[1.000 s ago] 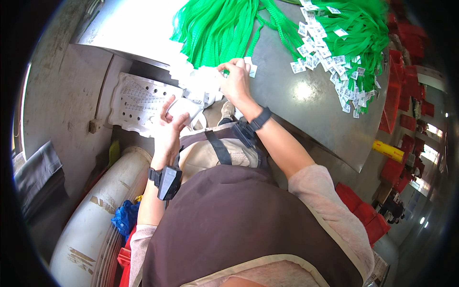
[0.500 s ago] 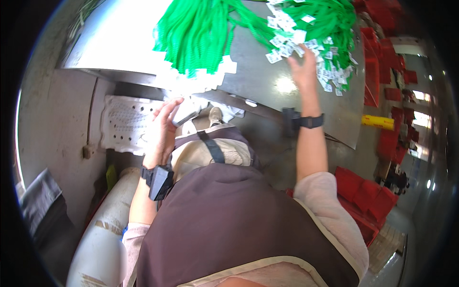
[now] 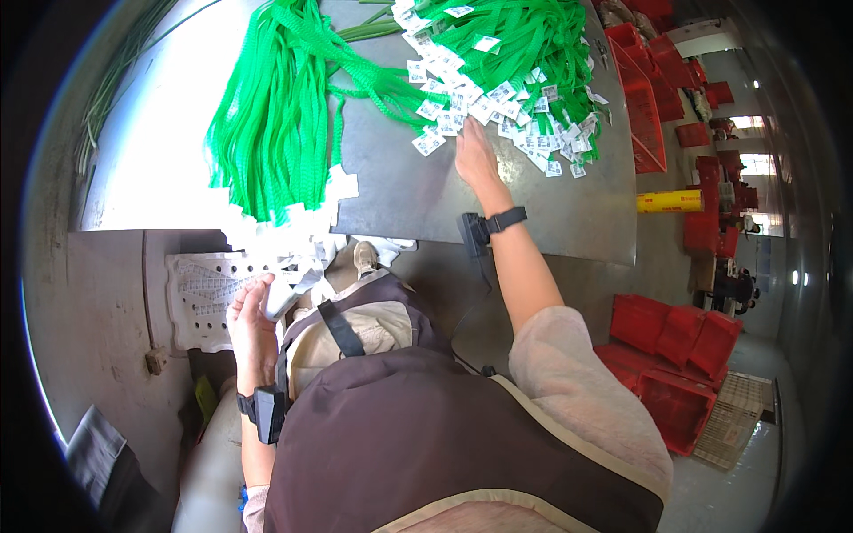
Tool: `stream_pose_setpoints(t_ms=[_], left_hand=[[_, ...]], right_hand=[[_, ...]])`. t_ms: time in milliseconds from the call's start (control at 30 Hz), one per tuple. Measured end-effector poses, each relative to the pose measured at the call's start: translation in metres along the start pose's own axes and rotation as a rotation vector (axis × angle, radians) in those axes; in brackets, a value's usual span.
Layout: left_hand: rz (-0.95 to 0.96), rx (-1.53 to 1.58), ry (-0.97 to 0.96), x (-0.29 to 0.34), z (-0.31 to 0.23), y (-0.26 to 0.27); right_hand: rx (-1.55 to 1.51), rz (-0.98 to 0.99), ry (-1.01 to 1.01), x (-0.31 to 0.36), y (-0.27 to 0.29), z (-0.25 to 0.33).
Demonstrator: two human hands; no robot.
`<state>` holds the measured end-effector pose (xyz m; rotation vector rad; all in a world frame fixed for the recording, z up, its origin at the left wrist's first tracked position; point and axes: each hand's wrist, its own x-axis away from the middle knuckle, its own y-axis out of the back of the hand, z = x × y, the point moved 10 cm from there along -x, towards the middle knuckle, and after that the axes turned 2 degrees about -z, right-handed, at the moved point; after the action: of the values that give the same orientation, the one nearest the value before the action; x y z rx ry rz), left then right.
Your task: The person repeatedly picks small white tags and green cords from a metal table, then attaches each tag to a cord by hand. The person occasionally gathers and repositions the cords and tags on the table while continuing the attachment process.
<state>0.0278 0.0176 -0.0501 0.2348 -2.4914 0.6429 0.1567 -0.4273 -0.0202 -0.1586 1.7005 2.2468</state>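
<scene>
Two heaps of green mesh netting lie on the metal table (image 3: 391, 191). The left netting bundle (image 3: 275, 115) hangs toward the near edge, its white tag ends washed out by glare. Many white tags (image 3: 533, 133) cover the near side of the right netting heap (image 3: 524, 44). My right hand (image 3: 480, 164) reaches to these tags, its fingers pressed together on the edge of one. Below the table's near edge, my left hand (image 3: 253, 324) is raised with its fingers drawn together beside a pale piece; what they pinch is too small to make out.
A white perforated crate (image 3: 200, 302) stands under the table at left. Red crates (image 3: 675, 409) are stacked on the floor at right, with more behind. A yellow roll (image 3: 669, 202) sticks out past the table's right side. Green strands lie at the far left edge.
My right hand has closed from a spread thumb and fingers onto the tags. The view has shifted, so the table and netting appear lower and further left. My left hand stays below the edge.
</scene>
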Motion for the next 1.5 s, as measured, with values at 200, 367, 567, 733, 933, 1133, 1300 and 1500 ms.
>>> stream_pose_setpoints(t_ms=[200, 367, 567, 733, 933, 1133, 1300, 1500], left_hand=[[-0.019, 0.002, 0.039, -0.001, 0.008, -0.008], [-0.053, -0.027, 0.048, 0.002, 0.007, -0.014], [-0.008, -0.170, -0.016, 0.010, -0.008, -0.021], [0.020, 0.038, -0.009, 0.009, -0.016, -0.020], [0.059, 0.013, -0.008, 0.012, -0.020, -0.013], [0.082, -0.051, 0.012, 0.016, -0.016, -0.007], [0.107, -0.107, 0.038, 0.014, -0.016, -0.007], [0.013, -0.068, 0.066, 0.007, -0.005, -0.003]], right_hand=[[0.033, 0.051, 0.029, -0.052, -0.051, -0.018], [0.093, 0.216, -0.070, -0.066, -0.066, -0.028], [-0.419, 0.049, 0.319, -0.025, 0.016, 0.128], [-1.016, 0.680, 0.254, 0.120, -0.004, 0.266], [-0.962, 0.536, 0.201, 0.140, 0.011, 0.294], [-0.847, 0.526, 0.238, 0.151, 0.014, 0.302], [-0.872, 0.574, 0.164, 0.154, 0.002, 0.298], [-0.757, 0.432, 0.369, 0.142, 0.019, 0.307]])
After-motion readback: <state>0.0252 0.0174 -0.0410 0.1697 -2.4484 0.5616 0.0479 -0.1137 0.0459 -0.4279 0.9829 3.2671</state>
